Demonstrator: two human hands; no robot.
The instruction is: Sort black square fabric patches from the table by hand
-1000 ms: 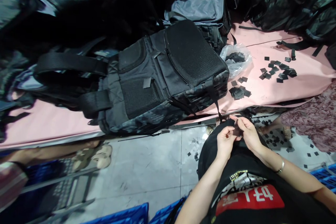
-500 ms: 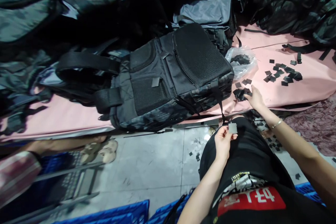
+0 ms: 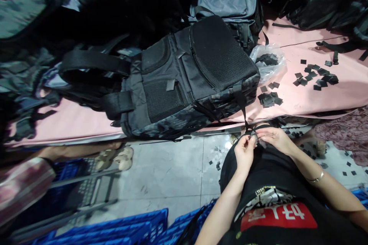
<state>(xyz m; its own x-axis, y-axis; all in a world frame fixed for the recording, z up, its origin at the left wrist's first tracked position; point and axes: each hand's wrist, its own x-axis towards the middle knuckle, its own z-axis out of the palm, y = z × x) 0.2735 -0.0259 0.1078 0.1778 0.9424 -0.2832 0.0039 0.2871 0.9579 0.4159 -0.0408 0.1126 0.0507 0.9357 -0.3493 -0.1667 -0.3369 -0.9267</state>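
Both my hands meet over my lap, just below the table edge. My left hand pinches a small grey square patch together with the end of a thin black strap that hangs from the black camouflage backpack. My right hand is closed on the same patch and strap end from the right. The backpack lies on its side on the pink table cover. A small heap of black square patches lies on the cover just above my right hand.
A clear plastic bag of patches and a second scatter of patches lie on the cover. More backpacks are piled behind. Patches litter the grey floor. Another person's sandalled feet and striped sleeve are at left, blue crates below.
Half a second ago my right hand reached to the patch heap on the table; it has come back to my lap and joined my left hand at the strap end.
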